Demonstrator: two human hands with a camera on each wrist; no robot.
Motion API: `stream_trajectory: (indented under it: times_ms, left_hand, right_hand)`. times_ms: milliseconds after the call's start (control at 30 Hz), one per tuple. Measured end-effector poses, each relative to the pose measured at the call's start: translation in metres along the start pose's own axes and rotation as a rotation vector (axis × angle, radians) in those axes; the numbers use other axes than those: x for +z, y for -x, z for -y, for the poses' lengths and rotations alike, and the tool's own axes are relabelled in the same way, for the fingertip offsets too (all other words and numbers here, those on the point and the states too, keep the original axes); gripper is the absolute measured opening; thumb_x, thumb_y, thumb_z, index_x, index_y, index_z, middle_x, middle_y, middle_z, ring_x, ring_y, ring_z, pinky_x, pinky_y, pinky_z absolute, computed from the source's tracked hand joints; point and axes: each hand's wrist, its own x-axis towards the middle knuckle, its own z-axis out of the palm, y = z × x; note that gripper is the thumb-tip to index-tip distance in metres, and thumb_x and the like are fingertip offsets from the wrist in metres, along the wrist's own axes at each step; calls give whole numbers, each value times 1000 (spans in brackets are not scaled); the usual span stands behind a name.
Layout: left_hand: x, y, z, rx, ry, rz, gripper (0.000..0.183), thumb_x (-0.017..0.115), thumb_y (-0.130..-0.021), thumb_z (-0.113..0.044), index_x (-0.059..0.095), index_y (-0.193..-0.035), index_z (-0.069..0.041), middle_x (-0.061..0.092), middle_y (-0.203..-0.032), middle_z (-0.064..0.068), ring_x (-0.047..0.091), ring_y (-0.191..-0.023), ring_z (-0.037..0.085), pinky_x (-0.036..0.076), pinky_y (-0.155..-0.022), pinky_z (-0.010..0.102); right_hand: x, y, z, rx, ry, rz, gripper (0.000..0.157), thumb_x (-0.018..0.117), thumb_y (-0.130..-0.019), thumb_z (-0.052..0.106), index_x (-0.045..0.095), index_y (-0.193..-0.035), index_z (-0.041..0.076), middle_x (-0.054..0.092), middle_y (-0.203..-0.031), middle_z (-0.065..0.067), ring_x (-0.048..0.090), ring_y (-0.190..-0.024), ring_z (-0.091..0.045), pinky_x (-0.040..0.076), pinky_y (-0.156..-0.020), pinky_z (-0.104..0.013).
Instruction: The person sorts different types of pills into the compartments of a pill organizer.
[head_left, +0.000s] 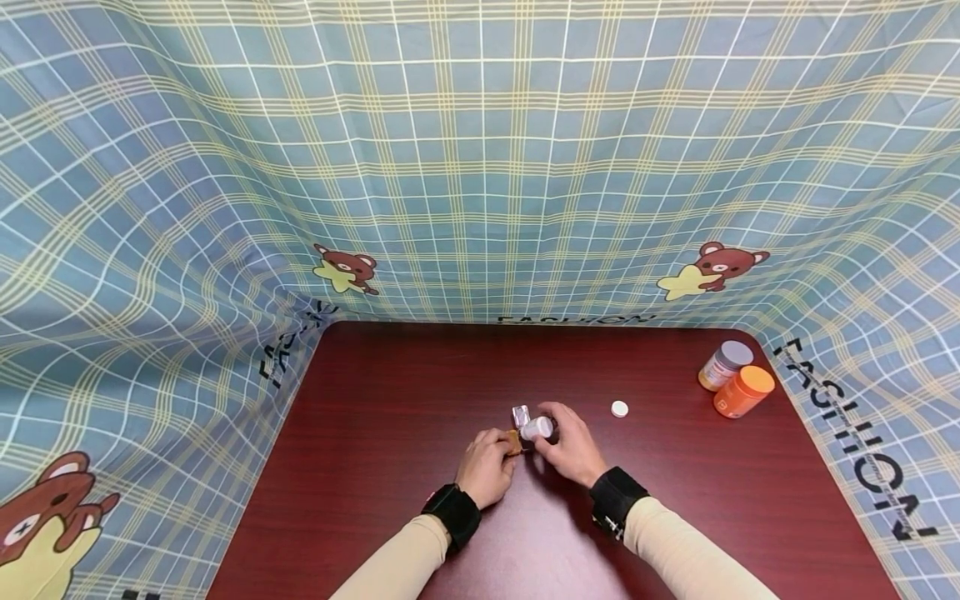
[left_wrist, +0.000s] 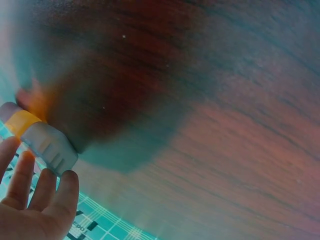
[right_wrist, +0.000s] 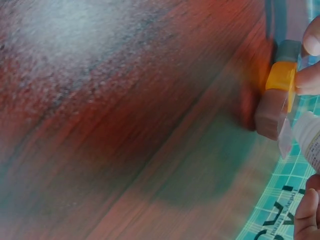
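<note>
A small pill box [head_left: 513,442] with grey, yellow and purplish compartments lies on the dark red table. My left hand [head_left: 486,468] grips it from the left, and the left wrist view shows the fingertips along the grey end of the pill box [left_wrist: 47,142]. A clear lid [right_wrist: 285,140] stands raised at its purplish end. My right hand [head_left: 572,446] holds a small white bottle [head_left: 537,428] between thumb and fingers. The bottle is tilted, its mouth towards the purplish compartment in the right wrist view. Whether anything is coming out cannot be seen.
A white round cap [head_left: 618,409] lies on the table to the right of my right hand. Near the far right edge stand an orange tub [head_left: 742,392] and a jar with a grey lid [head_left: 725,365]. Checked cloth [head_left: 480,208] hangs around the table.
</note>
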Motion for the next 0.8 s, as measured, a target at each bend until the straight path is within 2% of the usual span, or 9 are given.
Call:
stream_trajectory:
  times_ms: [233,567,800]
  left_hand:
    - [2,1,-1,26,-33,4,20,75,-75,-16,74,-94,-9,63,-107,3,56,-102,22,47,-86,36]
    - [4,1,1,16,-50,31,25,75,-74,-17,73,-98,-11,62,-113,3,55,-109,22,46,-90,37]
    - [4,1,1,3,-54,60,29,75,-75,-17,72,-103,-11,60,-119,5,52,-119,26,46,-93,40]
  right_hand:
    - [3,-3,1,-59,17,-5,39,78,-70,9,64,-106,4,61,-96,2,54,-87,-13,47,-74,-33]
    - [6,-8,3,-134,18,-16,39,79,-71,6,66,-108,4,64,-99,0,55,-89,-16,46,-75,-33]
    - [6,-11,7,-108,22,10,43,80,-69,2,66,-109,2,64,-99,-3,55,-92,-19,46,-77,-35]
